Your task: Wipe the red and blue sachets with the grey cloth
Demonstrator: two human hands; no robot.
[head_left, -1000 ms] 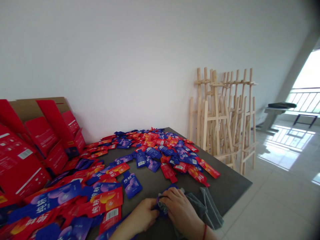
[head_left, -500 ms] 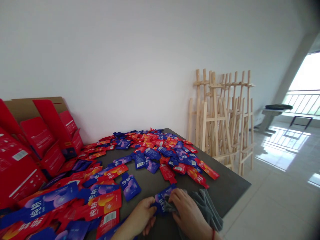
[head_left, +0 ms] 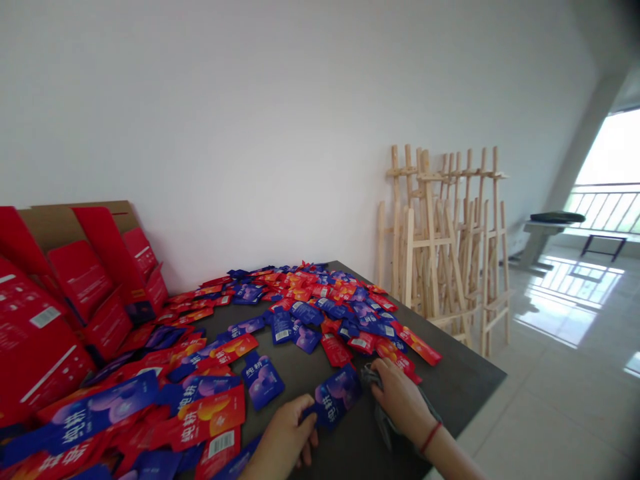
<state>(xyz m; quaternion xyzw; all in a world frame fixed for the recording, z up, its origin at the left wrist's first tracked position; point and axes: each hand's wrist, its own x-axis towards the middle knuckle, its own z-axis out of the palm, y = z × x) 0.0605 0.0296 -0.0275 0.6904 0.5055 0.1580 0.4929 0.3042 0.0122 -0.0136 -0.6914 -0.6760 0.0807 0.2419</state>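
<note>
On my remote feed, the dark table [head_left: 465,380] spreads wide. My right hand [head_left: 404,399] slants in, palm down, fingers curled around a grey cloth [head_left: 385,427]. And my left hand [head_left: 293,430], reaching in low, pinches one end of a blue pouch [head_left: 339,395], print up above the near tabletop, just beside the cloth.

On the blue pouch [head_left: 340,396] in the left hand [head_left: 287,437] I read a big white 纯 plus a second character I can't pin down. Same pair on the loose blue pouch [head_left: 264,383] near it and the orange-red pouch [head_left: 213,415]. Barcodes on a red pouch [head_left: 220,445] and red carton [head_left: 37,343]; digits and carton's small white print unreadable.
</note>
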